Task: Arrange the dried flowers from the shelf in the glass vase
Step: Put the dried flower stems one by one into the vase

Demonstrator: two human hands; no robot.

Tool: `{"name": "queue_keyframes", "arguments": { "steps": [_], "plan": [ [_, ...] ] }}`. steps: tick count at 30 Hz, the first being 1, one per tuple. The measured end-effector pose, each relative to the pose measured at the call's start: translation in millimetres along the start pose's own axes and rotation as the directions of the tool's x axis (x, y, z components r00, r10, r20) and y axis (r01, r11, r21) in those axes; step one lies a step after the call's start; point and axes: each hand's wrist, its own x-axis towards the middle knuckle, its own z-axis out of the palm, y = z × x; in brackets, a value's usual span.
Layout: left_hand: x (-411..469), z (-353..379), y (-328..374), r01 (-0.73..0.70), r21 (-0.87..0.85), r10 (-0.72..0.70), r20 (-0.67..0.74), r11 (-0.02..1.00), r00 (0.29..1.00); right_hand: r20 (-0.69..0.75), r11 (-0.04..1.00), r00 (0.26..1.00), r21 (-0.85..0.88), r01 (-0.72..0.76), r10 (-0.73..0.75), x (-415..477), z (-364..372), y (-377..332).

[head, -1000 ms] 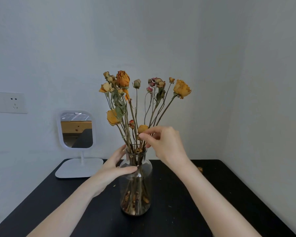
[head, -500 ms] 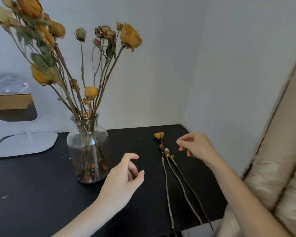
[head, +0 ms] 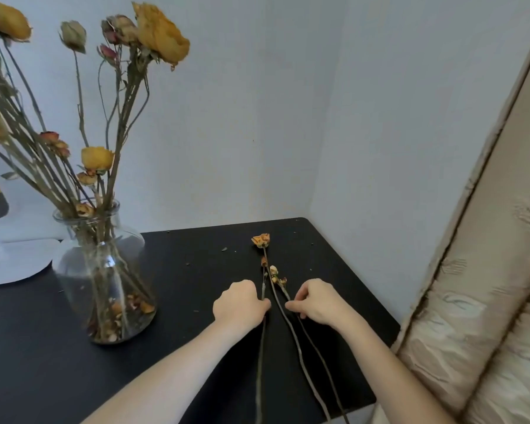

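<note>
A glass vase (head: 104, 270) stands on the black shelf top (head: 196, 270) at the left, holding several dried yellow and pink roses (head: 159, 38). To its right lie three loose dried stems (head: 291, 328), heads pointing away from me, one with an orange bloom (head: 261, 240). My left hand (head: 240, 302) pinches the leftmost stem (head: 262, 347) between thumb and fingers. My right hand (head: 317, 301) pinches the rightmost stem (head: 318, 353). Both stems still rest on the surface. The middle stem lies untouched between my hands.
A white stand mirror's base (head: 13, 261) sits behind the vase at the far left. White walls close the corner behind and to the right. A beige padded panel (head: 487, 286) rises past the shelf's right edge. Small dried crumbs dot the surface.
The view swung right from the vase. Both hands left the vase, came down on the loose stems and closed on one stem each.
</note>
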Motion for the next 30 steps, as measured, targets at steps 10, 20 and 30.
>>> {"name": "queue_keyframes", "arguments": {
  "steps": [10, 20, 30],
  "plan": [
    [2.3, -6.5, -15.0, 0.042, -0.120, -0.041, 0.013, 0.992, 0.999, -0.027, 0.995, 0.996, -0.057, -0.085, 0.083, 5.4, -0.3, -2.4],
    [-44.8, -58.6, -38.4, -0.331, -0.348, 0.243, -0.272, 0.877, 0.931, -0.250, 0.976, 0.963, 0.159, 0.147, -0.104, -19.9, -32.5, -27.5],
    [-135.4, -155.0, -93.8, -0.614, -0.150, 0.310, -0.756, 0.775, 0.576, -0.350, 0.855, 0.888, 0.317, 0.412, -0.298, -51.8, -14.5, -107.6]
  ]
}}
